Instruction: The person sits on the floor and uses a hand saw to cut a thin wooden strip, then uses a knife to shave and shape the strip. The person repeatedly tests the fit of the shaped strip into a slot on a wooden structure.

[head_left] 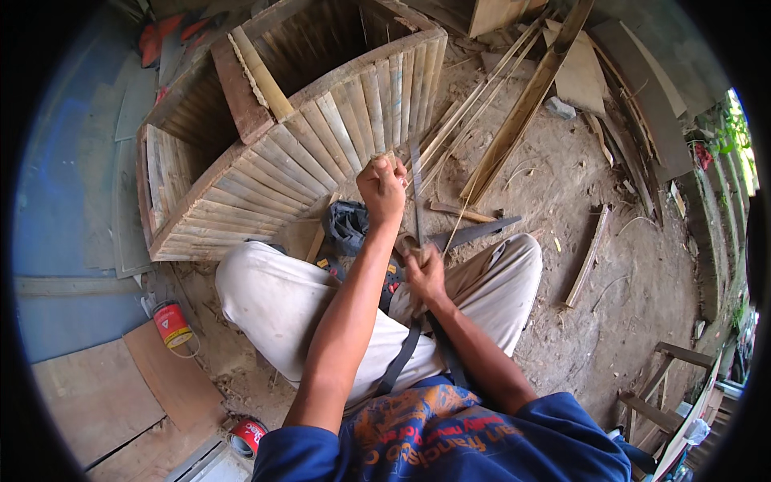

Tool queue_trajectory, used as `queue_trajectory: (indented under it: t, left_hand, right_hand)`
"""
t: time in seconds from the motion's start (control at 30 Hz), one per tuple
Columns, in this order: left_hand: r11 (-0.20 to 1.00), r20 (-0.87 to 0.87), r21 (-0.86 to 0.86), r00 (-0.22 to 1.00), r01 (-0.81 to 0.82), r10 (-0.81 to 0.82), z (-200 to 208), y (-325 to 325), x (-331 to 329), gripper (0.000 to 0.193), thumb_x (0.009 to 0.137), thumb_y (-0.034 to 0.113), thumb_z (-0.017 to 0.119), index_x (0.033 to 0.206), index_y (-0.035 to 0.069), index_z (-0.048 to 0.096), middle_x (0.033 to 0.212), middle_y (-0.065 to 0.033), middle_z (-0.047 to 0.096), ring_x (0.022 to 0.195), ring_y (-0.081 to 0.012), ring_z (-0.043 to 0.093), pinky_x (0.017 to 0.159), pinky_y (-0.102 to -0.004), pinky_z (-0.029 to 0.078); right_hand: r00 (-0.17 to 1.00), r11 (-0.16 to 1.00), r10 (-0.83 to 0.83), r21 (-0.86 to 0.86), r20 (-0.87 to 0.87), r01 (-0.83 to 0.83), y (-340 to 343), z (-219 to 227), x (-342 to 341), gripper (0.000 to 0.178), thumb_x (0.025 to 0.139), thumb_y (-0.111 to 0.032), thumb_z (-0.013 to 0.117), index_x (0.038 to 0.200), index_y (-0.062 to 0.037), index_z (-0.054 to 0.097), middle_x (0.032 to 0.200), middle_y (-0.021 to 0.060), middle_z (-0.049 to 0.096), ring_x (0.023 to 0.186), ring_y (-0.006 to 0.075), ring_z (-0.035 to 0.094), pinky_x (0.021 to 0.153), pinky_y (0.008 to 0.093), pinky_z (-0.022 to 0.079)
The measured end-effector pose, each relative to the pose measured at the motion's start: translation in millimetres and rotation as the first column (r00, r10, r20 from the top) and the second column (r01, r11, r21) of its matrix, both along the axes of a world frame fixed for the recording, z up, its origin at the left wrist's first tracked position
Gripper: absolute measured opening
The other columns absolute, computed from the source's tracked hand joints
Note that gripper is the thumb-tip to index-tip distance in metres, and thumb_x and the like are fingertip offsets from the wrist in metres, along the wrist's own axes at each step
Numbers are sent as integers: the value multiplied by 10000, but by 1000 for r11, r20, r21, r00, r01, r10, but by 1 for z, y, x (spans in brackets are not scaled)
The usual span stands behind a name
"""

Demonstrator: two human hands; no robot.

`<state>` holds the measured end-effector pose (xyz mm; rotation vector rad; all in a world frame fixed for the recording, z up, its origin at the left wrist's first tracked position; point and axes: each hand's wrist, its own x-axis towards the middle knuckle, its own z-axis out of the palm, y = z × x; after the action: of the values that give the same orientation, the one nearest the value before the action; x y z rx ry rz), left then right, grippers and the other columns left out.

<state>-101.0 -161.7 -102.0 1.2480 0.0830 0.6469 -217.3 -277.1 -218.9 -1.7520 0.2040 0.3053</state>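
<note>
My left hand [382, 186] is closed in a fist in front of the slatted wooden piece [321, 140]. A small light-brown bit, apparently wood, shows at the top of its fingers; the rest is hidden. Lower and to the right, my right hand [424, 273] is wrapped round the handle of a long, narrow-bladed knife [417, 189]. The blade points away from me, just right of my left fist and apart from it. The curved front of the wooden piece is covered in upright bamboo-like slats, with dark open compartments on top.
Beside my right knee lie a dark saw-like blade [482, 231] and a wooden stick [462, 212]. A black bag [347, 226] sits between my legs. Long wood strips [522, 112] lie at the far right, a short strip [589, 255] nearer. Red cans [171, 323] stand left.
</note>
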Motion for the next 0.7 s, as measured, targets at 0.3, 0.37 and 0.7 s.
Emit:
queue_trajectory:
  t: [0.3, 0.37, 0.7]
  left_hand:
    - [999, -48, 22, 998, -41, 42, -2, -2, 5, 687, 974, 634, 414, 643, 34, 459, 544, -22, 462, 490, -125, 464, 476, -278, 385]
    - [999, 28, -12, 998, -48, 48, -3, -1, 6, 647, 994, 567, 454, 624, 37, 435, 551, -24, 481, 486, -105, 464, 462, -259, 366]
    - [998, -28, -4, 997, -69, 69, -1, 6, 9, 641, 1000, 569, 431, 637, 41, 463, 573, -31, 504, 489, -101, 471, 466, -260, 381]
  right_hand:
    - [995, 999, -27, 46, 101, 23, -2, 6, -4, 294, 886, -248, 702, 930, 4, 556, 684, 102, 625, 601, 167, 595, 567, 346, 477]
    - [999, 999, -9, 49, -37, 11, -3, 8, -3, 271, 912, -245, 688, 919, -20, 537, 635, 57, 583, 527, 138, 558, 491, 313, 451]
    - [952, 985, 120, -85, -282, -150, -11, 17, 2, 195, 936, -192, 664, 917, -41, 543, 611, 13, 552, 504, 98, 544, 449, 269, 440]
